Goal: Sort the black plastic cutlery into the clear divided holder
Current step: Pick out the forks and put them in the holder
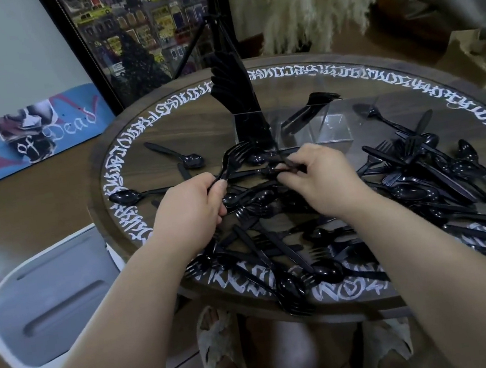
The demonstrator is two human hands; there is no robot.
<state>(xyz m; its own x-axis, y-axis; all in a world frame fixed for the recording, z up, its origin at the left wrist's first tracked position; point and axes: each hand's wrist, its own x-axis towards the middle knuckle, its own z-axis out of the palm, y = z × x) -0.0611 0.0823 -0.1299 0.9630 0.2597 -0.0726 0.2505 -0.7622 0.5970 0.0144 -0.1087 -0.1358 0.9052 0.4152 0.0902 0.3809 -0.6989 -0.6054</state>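
Two hands: mine, both holding cutlery.
Left hand [194, 202]: gripping forks [233, 157].
Right hand [321, 179]: pinching one handle [287, 167].
Holder [299, 127]: behind, on counter [148, 128].

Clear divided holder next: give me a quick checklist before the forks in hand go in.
1. Left hand grips a bunch of forks, tines up and away: ok.
2. Right hand pinches another black piece off the pile; which kind it is: cannot tell.
3. Clear divided holder stands upright just beyond the hands: ok.
4. Its left compartment already holds a tall standing stack of cutlery; whether these are forks: cannot tell.
5. Its middle compartment holds only a few leaning pieces: ok.
6. Much loose cutlery remains on the table: sorting not done, not ok.
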